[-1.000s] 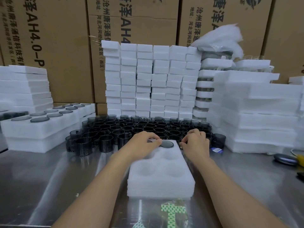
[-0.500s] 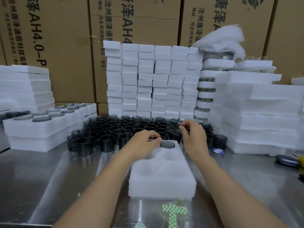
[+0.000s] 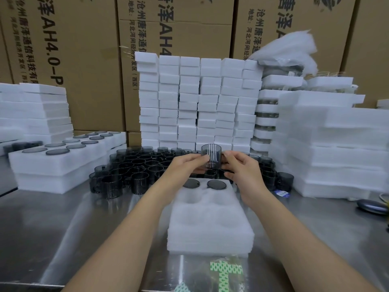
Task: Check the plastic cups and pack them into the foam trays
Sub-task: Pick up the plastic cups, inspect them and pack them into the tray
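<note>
Head: hands [image 3: 187, 166] [image 3: 246, 172] grip smoky, cylindrical plastic cup [image 3: 211, 155].

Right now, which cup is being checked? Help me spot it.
Find the nearest white foam tray on the steel table. Above its far end, the left hand and right hand hold one smoky grey plastic cup. Unlike the cups crowded behind, it is raised off the table.

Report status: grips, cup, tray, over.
Left grip and right grip both hold one cup up near tray far end. Two packed cups in far pockets. Loose cups crowd behind; none block the pockets.
</note>
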Available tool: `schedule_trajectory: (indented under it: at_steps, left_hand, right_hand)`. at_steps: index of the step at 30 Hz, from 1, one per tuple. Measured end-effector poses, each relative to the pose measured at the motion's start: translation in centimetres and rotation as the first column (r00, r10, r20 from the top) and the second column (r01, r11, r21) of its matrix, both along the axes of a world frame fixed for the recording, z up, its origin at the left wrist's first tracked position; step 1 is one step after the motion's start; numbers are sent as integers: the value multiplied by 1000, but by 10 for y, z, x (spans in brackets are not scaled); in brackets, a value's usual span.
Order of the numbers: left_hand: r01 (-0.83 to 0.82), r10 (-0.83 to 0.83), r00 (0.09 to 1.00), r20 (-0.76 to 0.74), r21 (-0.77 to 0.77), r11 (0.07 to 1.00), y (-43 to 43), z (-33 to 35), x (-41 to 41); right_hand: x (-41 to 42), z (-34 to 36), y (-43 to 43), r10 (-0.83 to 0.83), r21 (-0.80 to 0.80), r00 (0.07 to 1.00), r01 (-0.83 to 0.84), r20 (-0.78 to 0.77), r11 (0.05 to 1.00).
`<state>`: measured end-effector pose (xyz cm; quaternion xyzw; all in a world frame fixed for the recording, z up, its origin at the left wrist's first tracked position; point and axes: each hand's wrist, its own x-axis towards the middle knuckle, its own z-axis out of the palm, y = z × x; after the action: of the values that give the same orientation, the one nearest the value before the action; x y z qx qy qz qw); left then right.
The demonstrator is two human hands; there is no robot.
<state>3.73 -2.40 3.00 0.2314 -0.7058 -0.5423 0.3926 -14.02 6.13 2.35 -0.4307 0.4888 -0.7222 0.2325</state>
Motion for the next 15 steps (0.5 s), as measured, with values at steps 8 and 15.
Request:
schedule_trajectory:
  at_steps: [8, 15]
  left_hand:
    - [-83, 86, 996, -18, 131, 988, 1, 4, 2]
    - [-120, 129, 990, -56, 144, 982, 3, 5, 2]
  right_hand:
    - [6, 2, 2, 68, 37, 997, -66, -38, 997]
    - [9, 1, 3, 89, 33, 995, -87, -41, 996]
